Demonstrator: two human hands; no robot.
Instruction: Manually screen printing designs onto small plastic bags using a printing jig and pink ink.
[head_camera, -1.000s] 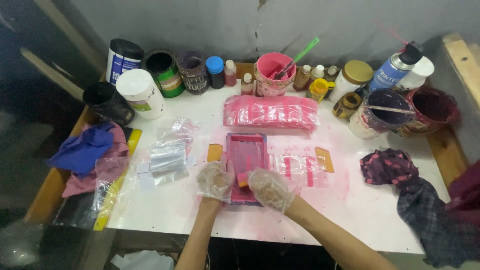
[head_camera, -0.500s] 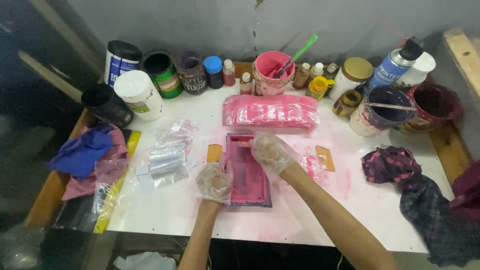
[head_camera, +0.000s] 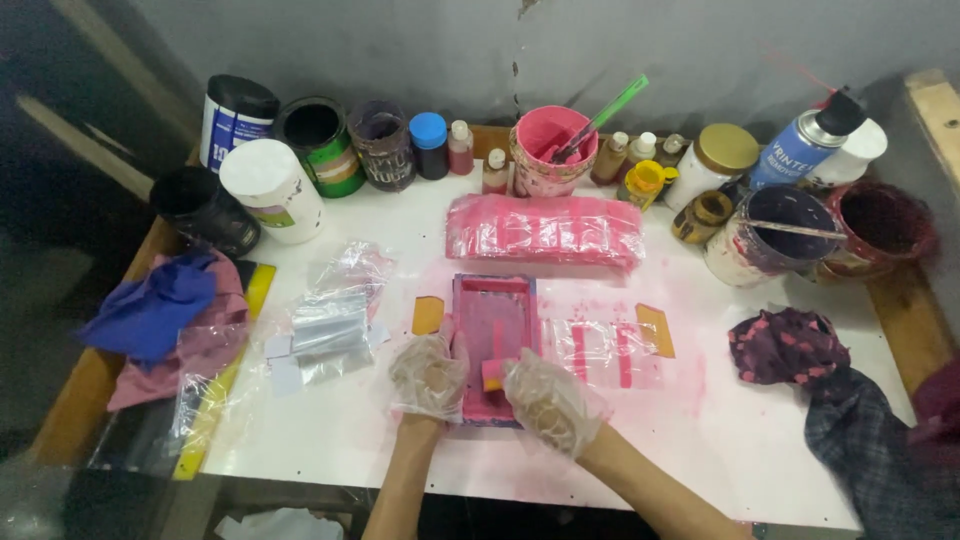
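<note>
My left hand (head_camera: 428, 375), in a thin clear glove, rests against the left edge of the pink printing frame (head_camera: 494, 345) near the front of the white table (head_camera: 740, 440), its fingers curled closed on that edge. My right hand (head_camera: 548, 400), gloved the same way, has its fingers closed on a small orange-and-pink squeegee (head_camera: 493, 372) that sits on the frame's lower half. The frame's inside is coated with pink ink.

Just beyond the frame lies a stack of pink-stained plastic sleeves (head_camera: 545, 230). To the right of the frame a clear sheet with pink stripes (head_camera: 605, 352) lies flat.

Along the back stand the containers. A pink tub (head_camera: 552, 150) holds pink ink and a green-handled stick. A green can (head_camera: 320, 145) stands open and dark inside. Next to it are a stained purple can (head_camera: 380, 143) and a blue-lidded jar (head_camera: 430, 145). A white tub (head_camera: 272, 190) is shut with a lid. On the right, a pail of dark purple ink (head_camera: 768, 235) has a stick across its rim, and a dark red bowl (head_camera: 880, 225) sits beside it.
</note>
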